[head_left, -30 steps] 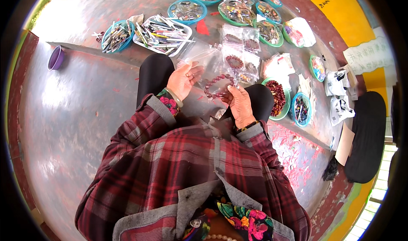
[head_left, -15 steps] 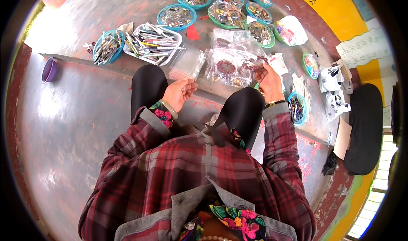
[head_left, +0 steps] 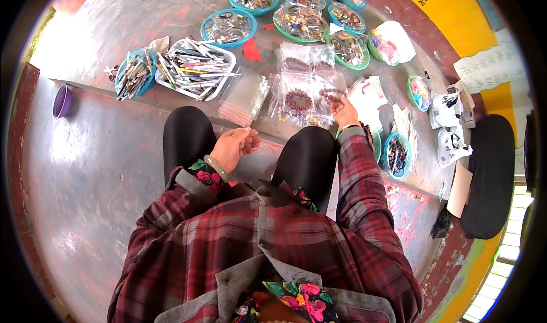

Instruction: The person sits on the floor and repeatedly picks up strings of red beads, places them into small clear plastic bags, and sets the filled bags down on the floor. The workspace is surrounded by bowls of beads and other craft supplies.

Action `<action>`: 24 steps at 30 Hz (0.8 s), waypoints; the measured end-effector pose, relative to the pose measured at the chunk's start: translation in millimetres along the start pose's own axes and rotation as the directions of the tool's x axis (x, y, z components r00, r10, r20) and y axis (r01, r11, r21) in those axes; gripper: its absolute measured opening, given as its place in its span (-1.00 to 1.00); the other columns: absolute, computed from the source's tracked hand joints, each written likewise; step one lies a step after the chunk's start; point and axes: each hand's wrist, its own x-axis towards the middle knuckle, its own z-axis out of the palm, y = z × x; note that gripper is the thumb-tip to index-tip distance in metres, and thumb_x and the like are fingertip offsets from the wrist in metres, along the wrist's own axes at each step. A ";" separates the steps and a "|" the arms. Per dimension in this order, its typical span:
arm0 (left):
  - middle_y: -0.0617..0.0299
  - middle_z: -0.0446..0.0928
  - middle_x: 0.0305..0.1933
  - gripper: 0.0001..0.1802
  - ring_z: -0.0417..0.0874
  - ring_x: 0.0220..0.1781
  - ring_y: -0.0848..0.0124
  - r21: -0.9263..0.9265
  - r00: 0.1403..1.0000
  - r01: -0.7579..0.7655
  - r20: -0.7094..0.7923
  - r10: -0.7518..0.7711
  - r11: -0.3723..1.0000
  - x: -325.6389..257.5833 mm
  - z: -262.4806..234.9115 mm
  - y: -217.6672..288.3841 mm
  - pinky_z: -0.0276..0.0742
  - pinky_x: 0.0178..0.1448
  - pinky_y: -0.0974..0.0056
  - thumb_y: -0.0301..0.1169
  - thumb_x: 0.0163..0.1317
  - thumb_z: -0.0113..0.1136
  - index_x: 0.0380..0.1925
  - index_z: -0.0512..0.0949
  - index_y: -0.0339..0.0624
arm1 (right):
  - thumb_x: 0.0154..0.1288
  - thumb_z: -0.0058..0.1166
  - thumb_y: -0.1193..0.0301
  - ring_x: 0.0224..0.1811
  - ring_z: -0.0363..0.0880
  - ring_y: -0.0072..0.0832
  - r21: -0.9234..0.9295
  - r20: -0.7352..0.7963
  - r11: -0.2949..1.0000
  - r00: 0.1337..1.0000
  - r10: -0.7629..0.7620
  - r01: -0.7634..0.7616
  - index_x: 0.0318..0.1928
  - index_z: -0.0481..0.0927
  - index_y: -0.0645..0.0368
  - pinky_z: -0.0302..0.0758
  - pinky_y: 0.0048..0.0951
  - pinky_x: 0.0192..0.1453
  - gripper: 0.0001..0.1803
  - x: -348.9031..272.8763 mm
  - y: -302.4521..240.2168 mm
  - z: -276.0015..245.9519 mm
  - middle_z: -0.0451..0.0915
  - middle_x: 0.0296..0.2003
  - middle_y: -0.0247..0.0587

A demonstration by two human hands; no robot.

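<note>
left hand [head_left: 232, 147] half-curls, nothing visible in it, near clear bags [head_left: 244, 98] lying ahead, likely for easy reach; right hand [head_left: 345, 114] touches a bagged bracelet [head_left: 331, 92] just beyond, perhaps steadying it, grip unclear.

The right hand [head_left: 344, 115] partly hides a red bead bracelet [head_left: 329, 92].

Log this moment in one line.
left hand: loosely curled, nothing visible | right hand: fingertips at dark red beaded bracelet and clear plastic bag | nearby: white rectangular tray of slim pens
</note>
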 end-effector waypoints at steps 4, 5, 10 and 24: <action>0.16 0.54 -0.20 -0.66 0.54 -0.14 0.42 0.024 0.999 0.038 -0.002 -0.038 0.999 2.7 -1.5 -0.8 0.40 -0.12 0.37 -0.24 0.30 -0.06 -0.15 0.48 -0.30 | 0.35 -0.22 0.43 -0.09 0.51 -0.13 -0.013 -0.077 0.988 0.985 0.153 -0.154 -0.07 0.30 0.31 0.50 -0.36 -0.23 -0.77 9.9 28.0 -28.0 0.50 -0.17 0.05; 0.17 0.54 -0.20 -0.66 0.54 -0.14 0.43 0.031 0.999 0.048 -0.004 -0.048 0.998 3.6 -1.9 -1.4 0.40 -0.12 0.37 -0.23 0.30 -0.06 -0.15 0.48 -0.30 | 0.35 -0.22 0.44 -0.08 0.51 -0.11 -0.017 -0.087 0.981 0.978 0.190 -0.192 -0.07 0.30 0.32 0.50 -0.36 -0.24 -0.77 12.0 32.3 -33.1 0.49 -0.17 0.06; 0.18 0.55 -0.22 -0.65 0.54 -0.17 0.44 0.061 0.998 0.065 0.002 -0.065 0.996 4.7 -2.4 -2.2 0.40 -0.14 0.38 -0.20 0.31 -0.06 -0.15 0.49 -0.28 | 0.35 -0.21 0.45 -0.08 0.52 -0.12 -0.044 -0.032 0.975 0.976 0.217 -0.218 -0.09 0.31 0.33 0.51 -0.39 -0.24 -0.79 13.1 33.1 -37.0 0.49 -0.15 0.05; 0.13 0.56 -0.20 -0.66 0.54 -0.20 0.43 0.145 0.998 0.032 0.053 -0.040 0.989 8.9 -11.7 -14.5 0.40 -0.15 0.38 -0.23 0.30 -0.08 -0.17 0.49 -0.29 | 0.27 -0.08 0.35 -0.44 0.58 -0.37 -0.547 -0.189 0.821 0.979 0.070 -0.164 -0.11 0.39 0.20 0.48 -0.49 -0.46 -0.76 -28.2 8.8 -32.5 0.55 -0.41 -0.13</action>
